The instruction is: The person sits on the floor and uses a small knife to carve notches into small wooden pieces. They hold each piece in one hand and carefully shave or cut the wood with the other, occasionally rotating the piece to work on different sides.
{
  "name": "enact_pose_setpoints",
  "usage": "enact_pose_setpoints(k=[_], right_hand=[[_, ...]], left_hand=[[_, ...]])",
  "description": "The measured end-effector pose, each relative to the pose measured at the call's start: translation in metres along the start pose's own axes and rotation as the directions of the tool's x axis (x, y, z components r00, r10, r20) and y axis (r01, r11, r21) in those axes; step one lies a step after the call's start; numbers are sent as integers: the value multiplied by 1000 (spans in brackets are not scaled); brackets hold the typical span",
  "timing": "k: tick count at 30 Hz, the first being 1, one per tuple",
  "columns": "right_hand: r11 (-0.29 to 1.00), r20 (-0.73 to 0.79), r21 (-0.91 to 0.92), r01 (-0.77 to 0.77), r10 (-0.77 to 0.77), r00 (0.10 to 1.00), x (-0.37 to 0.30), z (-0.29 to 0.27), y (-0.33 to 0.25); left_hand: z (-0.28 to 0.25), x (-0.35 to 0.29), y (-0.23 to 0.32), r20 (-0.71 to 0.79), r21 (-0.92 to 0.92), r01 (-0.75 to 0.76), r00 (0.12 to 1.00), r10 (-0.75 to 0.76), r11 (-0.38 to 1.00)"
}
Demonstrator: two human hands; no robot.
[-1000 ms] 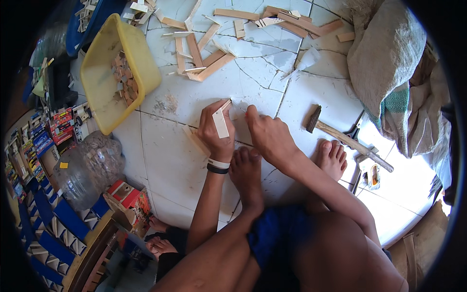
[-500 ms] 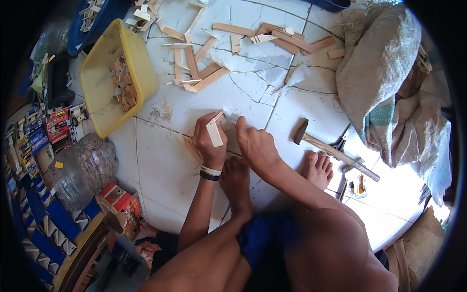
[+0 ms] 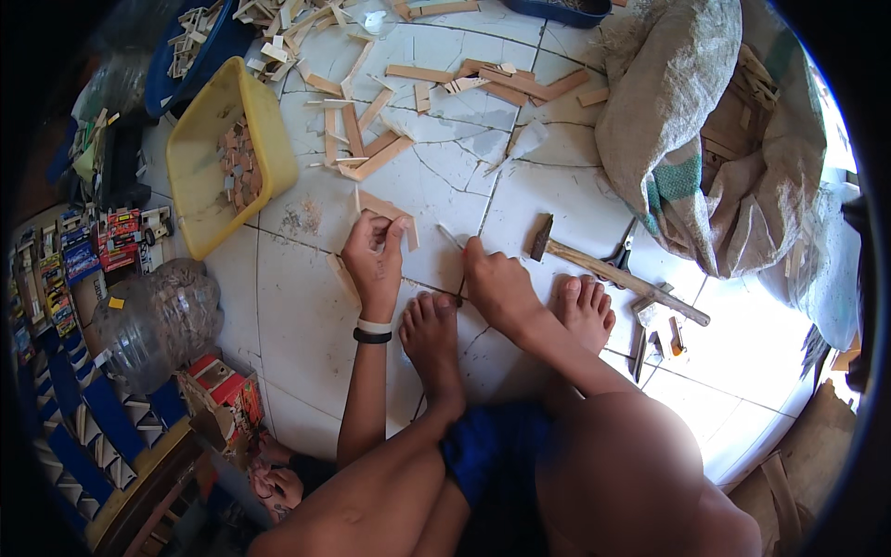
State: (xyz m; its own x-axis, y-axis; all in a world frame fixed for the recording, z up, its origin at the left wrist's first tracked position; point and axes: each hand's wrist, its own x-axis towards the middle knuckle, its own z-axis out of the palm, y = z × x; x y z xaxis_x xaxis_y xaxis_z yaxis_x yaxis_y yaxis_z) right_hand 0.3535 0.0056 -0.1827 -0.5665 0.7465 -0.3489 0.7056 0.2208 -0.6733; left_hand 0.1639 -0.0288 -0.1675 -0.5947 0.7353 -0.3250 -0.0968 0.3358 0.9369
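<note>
My left hand grips a small angled wooden piece between thumb and curled fingers, above the tiled floor. One pale end of the piece points down beside the thumb. My right hand, a short way to the right, is closed round a thin, pale, blade-like tool. The tool's tip points up and left, apart from the wooden piece; its handle is hidden in my fist. A wooden strip lies on the floor beside my left wrist. To the right of my right hand lies a hammer with a wooden handle.
Black-handled scissors lie partly under the hammer. A yellow tub of small wooden chips stands at left. Joined wooden strips lie ahead, more wood beyond. A woven sack slumps at right. My bare feet flank the work.
My hands have drawn apart, and the tool is now away from the wooden piece. My left hand has turned the piece over to another angle. The whole view has shifted slightly.
</note>
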Motion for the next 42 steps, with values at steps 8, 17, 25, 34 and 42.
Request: enact_pose_setpoints(k=[8, 17, 25, 34, 42], right_hand=[[997, -49, 70, -12, 15, 999, 1, -9, 6], [996, -19, 90, -14, 16, 1000, 4, -12, 3], [998, -5, 59, -2, 2, 1000, 7, -10, -2], [998, 73, -54, 11, -7, 997, 15, -6, -11], [991, 195, -125, 49, -24, 980, 22, -4, -24]], left_hand=[[-5, -31, 3, 205, -418, 309, 948, -242, 854], [-15, -27, 6, 177, -445, 338, 941, -289, 829], [0, -21, 6, 8, 106, -11, 1000, 10, 994], [-2, -11, -7, 80, 591, -366, 913, 400, 718], [3, -13, -3, 136, 681, -397, 895, 426, 615]])
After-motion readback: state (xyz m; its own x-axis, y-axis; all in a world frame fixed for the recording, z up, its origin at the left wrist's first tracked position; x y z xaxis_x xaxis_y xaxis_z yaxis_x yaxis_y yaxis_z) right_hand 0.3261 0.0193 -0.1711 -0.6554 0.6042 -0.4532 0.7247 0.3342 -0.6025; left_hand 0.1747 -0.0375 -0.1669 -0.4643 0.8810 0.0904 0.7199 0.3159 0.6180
